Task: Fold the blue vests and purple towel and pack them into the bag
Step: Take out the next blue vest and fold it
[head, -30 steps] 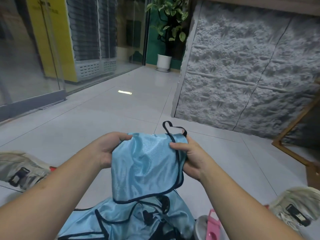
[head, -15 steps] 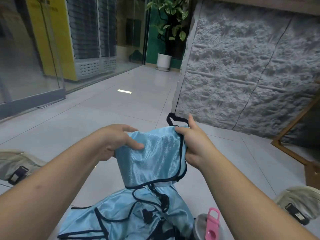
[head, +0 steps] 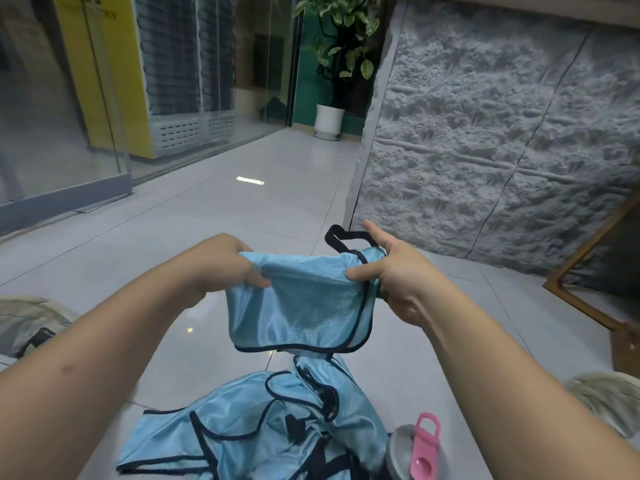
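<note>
Head view: we see the left hand (head: 221, 268) pinching the left top corner of a folded blue vest (head: 304, 306), fingers curled into the cloth. The right hand (head: 398, 278) grips the vest's right top corner, thumb pressed on the front of the fabric and the forefinger sticking out straight above it. Between the two hands the vest hangs in the air, its dark-trimmed lower edge clear of the floor, and a black strap loop (head: 343, 237) rises from its top edge just beside the right hand. Below it, a heap of more blue vests (head: 256, 420) lies crumpled on the tiled floor (head: 207, 209). Just right of the heap we see a bottle with a pink lid (head: 420, 448). A shoe (head: 31, 323) shows at the left edge. Farther off stand a rough grey wall (head: 485, 133) and a potted plant (head: 332, 81).
</note>
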`<state>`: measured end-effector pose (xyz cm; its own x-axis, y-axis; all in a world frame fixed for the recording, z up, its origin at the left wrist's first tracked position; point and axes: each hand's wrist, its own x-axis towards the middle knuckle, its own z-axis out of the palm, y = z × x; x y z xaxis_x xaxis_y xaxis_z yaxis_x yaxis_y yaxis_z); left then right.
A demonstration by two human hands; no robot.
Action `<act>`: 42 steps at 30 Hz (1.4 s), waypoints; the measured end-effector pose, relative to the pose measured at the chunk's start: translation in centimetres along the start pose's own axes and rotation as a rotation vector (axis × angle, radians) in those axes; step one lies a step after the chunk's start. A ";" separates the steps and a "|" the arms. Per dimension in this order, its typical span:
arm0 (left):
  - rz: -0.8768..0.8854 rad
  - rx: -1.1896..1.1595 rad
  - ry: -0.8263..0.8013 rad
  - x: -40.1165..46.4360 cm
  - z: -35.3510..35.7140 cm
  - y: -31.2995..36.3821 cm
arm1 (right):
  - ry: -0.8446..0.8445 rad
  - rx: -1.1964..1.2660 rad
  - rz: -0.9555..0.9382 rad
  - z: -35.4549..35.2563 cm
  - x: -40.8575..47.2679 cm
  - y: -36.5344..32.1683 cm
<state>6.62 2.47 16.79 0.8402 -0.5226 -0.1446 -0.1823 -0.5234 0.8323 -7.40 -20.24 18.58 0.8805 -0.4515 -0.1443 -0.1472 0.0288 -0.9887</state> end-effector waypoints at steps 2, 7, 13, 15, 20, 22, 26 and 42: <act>0.048 -0.131 -0.048 -0.2 -0.4 -0.3 | -0.056 -0.074 0.022 -0.7 -0.2 -0.2; 0.072 -0.529 -0.245 -0.8 0.2 -1.7 | -0.134 -0.374 0.085 -1.4 -0.5 0.3; -0.003 -0.685 -0.332 -1.2 1.1 -3.1 | -0.140 -0.597 0.097 -1.7 -0.4 2.1; -0.026 -0.707 -0.319 -1.5 1.4 -3.0 | -0.154 -0.493 0.096 -1.9 -0.6 2.6; -0.081 -0.726 -0.252 -2.1 2.2 -3.2 | -0.213 0.019 0.202 -1.7 -1.0 5.8; -0.106 -0.721 -0.215 -2.3 2.7 -3.6 | -0.197 0.140 0.254 -1.5 -1.2 7.1; -0.164 -0.744 -0.173 -3.4 4.2 -5.1 | -0.139 0.282 0.294 -0.8 -1.8 8.5; -0.388 -0.735 -0.162 -9.1 6.1 -9.6 | -0.141 0.117 0.499 -0.6 -7.9 12.1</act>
<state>-2.45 8.11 6.86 0.6807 -0.5154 -0.5205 0.5296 -0.1446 0.8358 -16.42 -16.86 7.81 0.7693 -0.2329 -0.5948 -0.5201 0.3122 -0.7950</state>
